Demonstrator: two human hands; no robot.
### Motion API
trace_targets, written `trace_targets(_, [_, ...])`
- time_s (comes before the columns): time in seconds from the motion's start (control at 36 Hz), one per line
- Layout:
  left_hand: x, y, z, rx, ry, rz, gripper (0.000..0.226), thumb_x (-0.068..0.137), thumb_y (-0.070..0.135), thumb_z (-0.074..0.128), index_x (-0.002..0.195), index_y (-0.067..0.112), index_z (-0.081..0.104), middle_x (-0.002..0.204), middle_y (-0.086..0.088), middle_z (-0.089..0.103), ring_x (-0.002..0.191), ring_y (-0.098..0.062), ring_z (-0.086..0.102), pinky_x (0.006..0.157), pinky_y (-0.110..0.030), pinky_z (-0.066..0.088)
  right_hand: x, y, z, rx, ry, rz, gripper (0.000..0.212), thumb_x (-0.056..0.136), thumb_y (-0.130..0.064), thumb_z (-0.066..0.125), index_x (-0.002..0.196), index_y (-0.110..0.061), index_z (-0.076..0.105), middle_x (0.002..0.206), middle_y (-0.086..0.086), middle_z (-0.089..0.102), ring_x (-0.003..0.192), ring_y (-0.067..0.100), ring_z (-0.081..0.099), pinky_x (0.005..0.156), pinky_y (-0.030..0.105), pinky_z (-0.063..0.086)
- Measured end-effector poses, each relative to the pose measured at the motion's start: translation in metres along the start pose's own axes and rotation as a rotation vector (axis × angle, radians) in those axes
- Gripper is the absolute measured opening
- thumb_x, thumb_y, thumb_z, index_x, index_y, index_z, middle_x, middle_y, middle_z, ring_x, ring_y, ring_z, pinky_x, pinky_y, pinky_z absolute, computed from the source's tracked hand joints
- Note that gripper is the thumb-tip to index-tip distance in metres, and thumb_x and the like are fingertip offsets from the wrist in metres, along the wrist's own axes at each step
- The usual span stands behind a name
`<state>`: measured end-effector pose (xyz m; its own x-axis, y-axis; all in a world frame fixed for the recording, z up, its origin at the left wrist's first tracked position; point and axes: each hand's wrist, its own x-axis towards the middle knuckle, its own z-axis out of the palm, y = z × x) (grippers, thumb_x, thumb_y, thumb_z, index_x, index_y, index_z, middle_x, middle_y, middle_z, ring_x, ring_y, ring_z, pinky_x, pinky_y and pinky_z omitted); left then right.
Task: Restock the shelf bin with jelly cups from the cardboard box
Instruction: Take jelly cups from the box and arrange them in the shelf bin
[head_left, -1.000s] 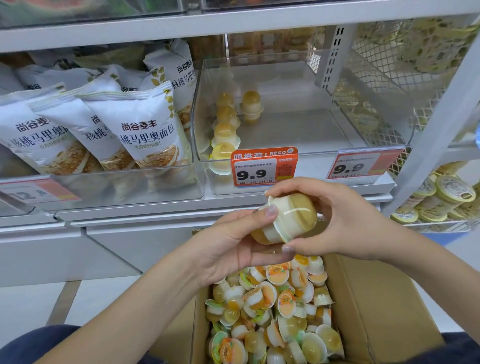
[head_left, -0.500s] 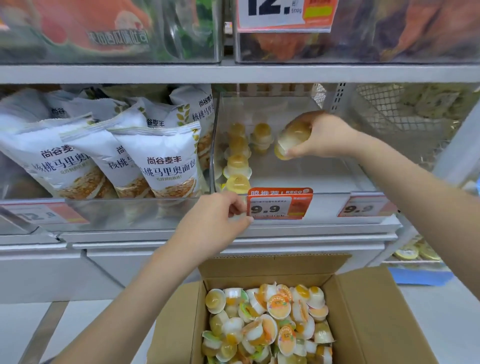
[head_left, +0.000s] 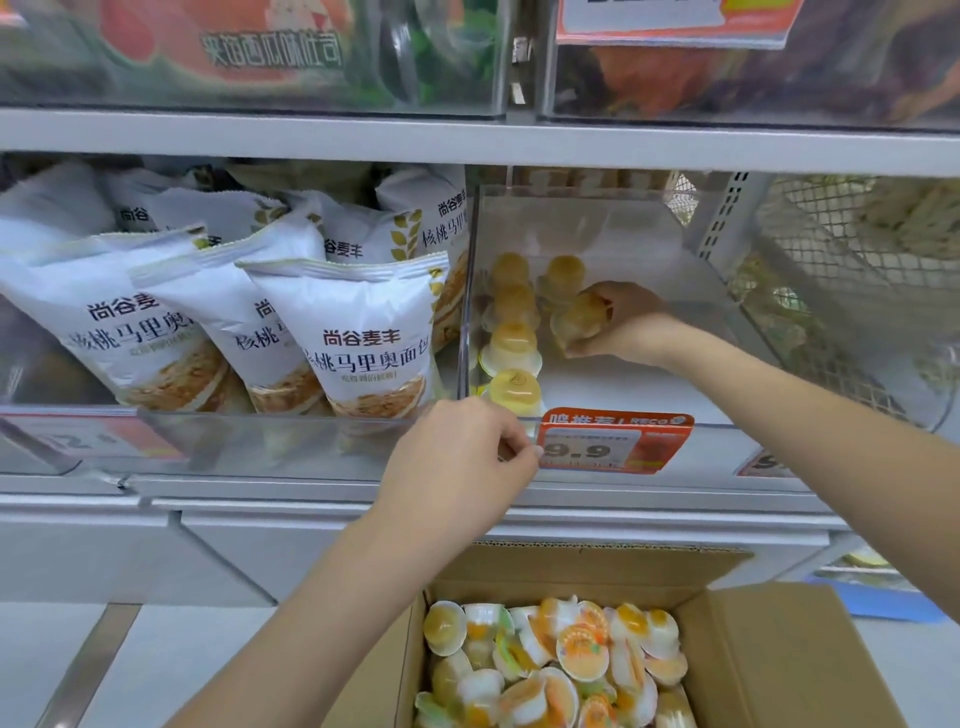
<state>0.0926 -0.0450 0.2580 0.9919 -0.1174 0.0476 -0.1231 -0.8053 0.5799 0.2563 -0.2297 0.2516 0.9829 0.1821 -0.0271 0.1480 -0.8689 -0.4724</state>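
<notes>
My right hand (head_left: 621, 322) reaches into the clear shelf bin (head_left: 727, 312) and grips a yellow jelly cup (head_left: 579, 319) low over the bin floor, beside a row of several jelly cups (head_left: 511, 332) along the bin's left wall. My left hand (head_left: 462, 462) rests at the bin's front edge with its fingers curled on the clear rim, just left of the orange 9.9 price tag (head_left: 615, 441). Below, the open cardboard box (head_left: 779, 654) holds a heap of jelly cups (head_left: 556, 665).
White bread bags (head_left: 332, 332) fill the neighbouring bin on the left. A shelf board (head_left: 467, 137) runs close above the bin. A wire mesh basket (head_left: 857, 270) stands to the right. Grey cabinet fronts (head_left: 208, 551) sit under the shelf.
My right hand has lowered the jelly cup deeper into the bin, close to the cups standing there. My left hand stays at the bin's front rim. The camera has moved closer.
</notes>
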Motion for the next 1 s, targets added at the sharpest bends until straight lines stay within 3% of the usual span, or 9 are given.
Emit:
trace_targets(0.19, [-0.003,0.002,0.001,0.028,-0.014,-0.002,0.018,0.086,0.036,0.06,0.085,0.024,0.073,0.079,0.011,0.07,0.079,-0.009,0.064,0.072,-0.033,0.055,-0.007,-0.014,0.005,0.01,0.044,-0.044,0.07,0.072,-0.025,0.082,0.131,-0.013,0.048,0.13,0.009,0.056,0.116,0.029,0.053,0.09,0.027,0.039])
trace_targets(0.31, [-0.004,0.002,0.002,0.031,-0.014,-0.008,0.018,0.086,0.037,0.06,0.085,0.024,0.073,0.079,0.011,0.07,0.08,-0.01,0.065,0.072,-0.033,0.055,-0.009,-0.019,0.003,-0.025,0.041,-0.039,0.063,0.076,-0.024,0.08,0.129,-0.008,0.05,0.128,0.013,0.058,0.114,0.031,0.055,0.094,0.033,0.042])
trace_targets(0.44, [-0.003,0.004,0.001,0.041,-0.014,-0.009,0.018,0.087,0.037,0.06,0.087,0.025,0.074,0.081,0.011,0.07,0.081,-0.01,0.064,0.072,-0.033,0.055,-0.009,-0.015,0.004,0.033,0.063,-0.019,0.056,0.075,-0.025,0.08,0.122,-0.009,0.054,0.122,0.009,0.06,0.108,0.027,0.056,0.083,0.027,0.041])
trace_targets(0.64, [-0.003,0.003,0.001,0.038,-0.019,-0.006,0.017,0.087,0.036,0.06,0.088,0.025,0.073,0.082,0.012,0.07,0.082,-0.009,0.064,0.073,-0.033,0.055,-0.007,-0.016,0.005,0.037,0.059,-0.034,0.053,0.077,-0.022,0.077,0.123,-0.009,0.054,0.122,0.01,0.06,0.108,0.029,0.057,0.088,0.032,0.044])
trace_targets(0.81, [-0.002,0.001,0.002,0.032,-0.02,0.008,0.017,0.087,0.036,0.06,0.087,0.025,0.073,0.082,0.012,0.069,0.081,-0.008,0.064,0.073,-0.033,0.055,-0.004,-0.007,0.008,0.212,0.071,-0.009,0.081,0.072,-0.021,0.081,0.138,-0.015,0.035,0.12,0.006,0.054,0.104,0.023,0.053,0.085,0.032,0.049])
trace_targets(0.92, [-0.002,-0.001,0.003,0.025,-0.024,0.014,0.015,0.086,0.036,0.061,0.086,0.026,0.073,0.082,0.012,0.069,0.082,-0.009,0.064,0.073,-0.034,0.055,-0.005,-0.004,0.005,0.223,0.054,-0.013,0.081,0.071,-0.021,0.082,0.137,-0.016,0.035,0.113,0.002,0.051,0.1,0.019,0.05,0.082,0.027,0.042])
trace_targets(1.0, [-0.004,-0.003,0.003,0.052,-0.041,0.025,0.016,0.085,0.037,0.061,0.091,0.027,0.071,0.088,0.013,0.068,0.087,-0.009,0.063,0.076,-0.035,0.055,-0.01,0.004,-0.004,0.176,0.075,0.001,0.074,0.07,-0.024,0.083,0.132,-0.017,0.043,0.12,0.007,0.055,0.105,0.025,0.057,0.082,0.029,0.047])
